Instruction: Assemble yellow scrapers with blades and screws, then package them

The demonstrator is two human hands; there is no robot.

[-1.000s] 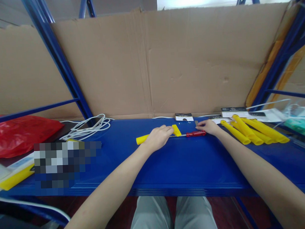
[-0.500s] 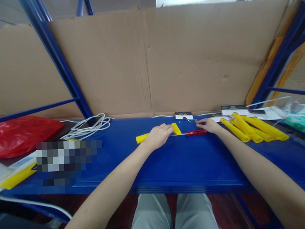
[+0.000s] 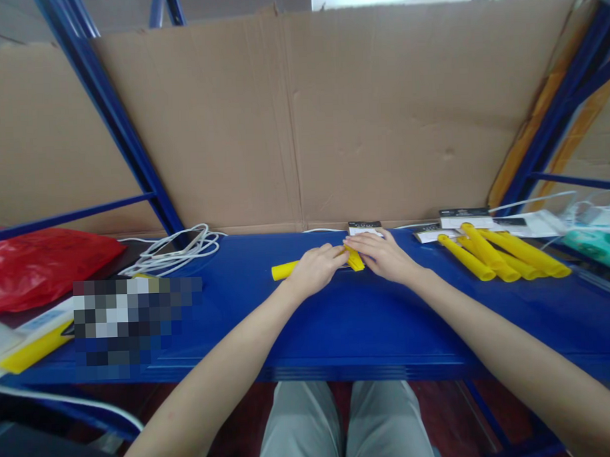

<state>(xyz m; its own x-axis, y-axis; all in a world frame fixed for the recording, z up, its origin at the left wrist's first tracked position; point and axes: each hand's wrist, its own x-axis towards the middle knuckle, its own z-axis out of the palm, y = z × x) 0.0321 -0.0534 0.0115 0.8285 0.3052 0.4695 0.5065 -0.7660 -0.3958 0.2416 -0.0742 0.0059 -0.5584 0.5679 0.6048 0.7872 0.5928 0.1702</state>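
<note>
My left hand point(image 3: 317, 269) is wrapped round a yellow plastic scraper handle point(image 3: 285, 270). The handle's round end sticks out on the left, and its wide flared head point(image 3: 356, 259) shows to the right of the fingers. Over that head lies my right hand point(image 3: 383, 254), its fingers bent and brought together at the head's upper edge. Whatever those fingers may pinch is hidden from me. Beneath the right hand, the red screwdriver is covered from sight. Just behind the hands lies a black-and-white card point(image 3: 365, 228).
Several yellow tapered handles point(image 3: 506, 255) lie on the right of the blue tabletop point(image 3: 338, 327), near white packets point(image 3: 465, 218). A coiled white cable point(image 3: 185, 249) and a red plastic bag point(image 3: 51, 267) are on the left. A cardboard sheet point(image 3: 381, 112) stands along the back.
My right hand has moved left, from beside a small flat piece near the screwdriver to the scraper handle's head. That piece is no longer visible. My left hand has kept its hold.
</note>
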